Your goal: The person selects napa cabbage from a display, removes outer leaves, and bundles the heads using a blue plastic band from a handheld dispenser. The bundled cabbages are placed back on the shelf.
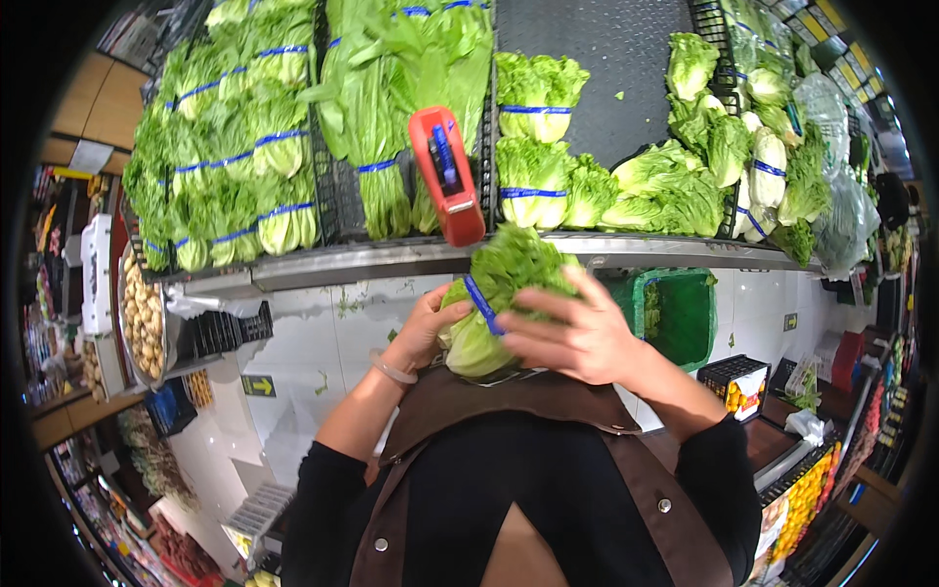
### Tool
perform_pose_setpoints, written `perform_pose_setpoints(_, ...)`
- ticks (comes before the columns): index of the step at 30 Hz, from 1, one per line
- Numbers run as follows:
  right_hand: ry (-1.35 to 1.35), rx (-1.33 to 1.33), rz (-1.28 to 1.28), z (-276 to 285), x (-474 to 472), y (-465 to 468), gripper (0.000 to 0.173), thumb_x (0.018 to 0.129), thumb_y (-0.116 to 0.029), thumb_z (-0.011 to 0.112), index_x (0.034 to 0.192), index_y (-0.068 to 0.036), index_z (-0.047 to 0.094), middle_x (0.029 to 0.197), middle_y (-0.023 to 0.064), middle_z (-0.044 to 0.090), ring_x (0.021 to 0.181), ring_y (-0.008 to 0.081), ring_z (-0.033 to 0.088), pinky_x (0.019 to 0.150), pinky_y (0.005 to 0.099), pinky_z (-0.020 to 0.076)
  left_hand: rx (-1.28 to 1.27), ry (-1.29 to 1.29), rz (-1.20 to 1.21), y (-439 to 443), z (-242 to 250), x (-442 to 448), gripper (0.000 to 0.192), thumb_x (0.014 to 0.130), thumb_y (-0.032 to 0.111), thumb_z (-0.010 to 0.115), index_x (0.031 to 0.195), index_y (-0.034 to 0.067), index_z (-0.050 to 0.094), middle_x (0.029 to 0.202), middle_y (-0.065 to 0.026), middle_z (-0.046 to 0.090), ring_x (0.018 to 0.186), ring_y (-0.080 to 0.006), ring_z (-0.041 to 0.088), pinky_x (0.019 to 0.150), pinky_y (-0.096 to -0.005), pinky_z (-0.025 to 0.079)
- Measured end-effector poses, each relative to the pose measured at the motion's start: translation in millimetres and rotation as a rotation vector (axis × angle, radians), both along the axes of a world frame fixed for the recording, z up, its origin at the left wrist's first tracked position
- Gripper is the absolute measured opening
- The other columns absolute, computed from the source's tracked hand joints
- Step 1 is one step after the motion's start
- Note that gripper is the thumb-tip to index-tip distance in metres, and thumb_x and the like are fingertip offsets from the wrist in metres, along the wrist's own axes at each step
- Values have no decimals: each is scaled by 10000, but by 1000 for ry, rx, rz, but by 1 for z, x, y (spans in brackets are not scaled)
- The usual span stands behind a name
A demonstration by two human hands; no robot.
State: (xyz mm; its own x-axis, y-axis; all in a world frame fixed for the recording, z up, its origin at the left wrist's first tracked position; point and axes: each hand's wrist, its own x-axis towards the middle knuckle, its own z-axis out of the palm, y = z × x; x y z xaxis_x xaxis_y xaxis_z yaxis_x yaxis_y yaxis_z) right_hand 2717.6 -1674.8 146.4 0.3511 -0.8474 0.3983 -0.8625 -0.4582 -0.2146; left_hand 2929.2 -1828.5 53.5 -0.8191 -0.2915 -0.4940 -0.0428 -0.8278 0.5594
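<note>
A head of green lettuce (477, 348) with a blue tape band around it is in front of my chest. My left hand (429, 323) grips it at its left side, the thumb beside the band. Blurred, my right hand (576, 330) lies over its right side with the fingers spread; whether it grips is unclear. Just beyond the lettuce, a red tape dispenser (447, 176) with a blue roll stands at the shelf's front. To its right are lettuce bundles with blue bands (534, 176) and loose lettuce heads (667, 194).
Banded leafy greens (242, 161) fill the shelf's left part, beside long-leaf bundles (378, 132). A metal rail (352, 260) edges the shelf. Below it at right stands a green plastic bin (678, 319); black crates (213, 326) and a basin of potato-like produce (143, 323) are at left.
</note>
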Motion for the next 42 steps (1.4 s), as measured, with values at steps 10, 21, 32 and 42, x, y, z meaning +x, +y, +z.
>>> perform_pose_setpoints(10, -2244, -92, -495, -65, -109, -51, 697, 993, -509, 552, 1504, -72, 373, 1500, 128, 473, 1387, 305, 453, 1173, 501, 358, -814, 455, 120, -24, 75, -132, 760, 817, 85, 813, 1478, 26, 442, 1541, -152, 405, 1435, -246, 391, 1174, -388, 328)
perform_pose_setpoints(21, -1617, 72, -733, -81, -313, -279, 1036, 886, -471, 731, 1628, -227, 49, 1617, 217, 236, 1475, 368, 283, 1164, 559, 305, -940, -90, 19, 8, 15, -116, 538, 906, 118, 724, 1393, 46, 508, 1507, -102, 406, 1420, -225, 391, 1136, -413, 372)
perform_pose_setpoints(32, -678, 227, -976, -111, -274, -326, 1342, 680, -641, 834, 1624, -211, -17, 1529, 372, 226, 1384, 539, 306, 1132, 579, 331, -790, -242, 21, 19, -3, -108, 393, 909, 90, 705, 1276, 17, 585, 1392, -102, 507, 1290, -209, 519, 1063, -373, 442)
perform_pose_setpoints(42, -261, -162, -1657, -92, -419, -185, 1130, 769, -463, 814, 1573, -10, 162, 1582, 362, 177, 1449, 517, 227, 1194, 597, 171, -697, -152, 70, 46, -21, -165, 375, 912, 28, 693, 1269, -5, 585, 1294, -81, 562, 1184, -182, 596, 1002, -321, 481)
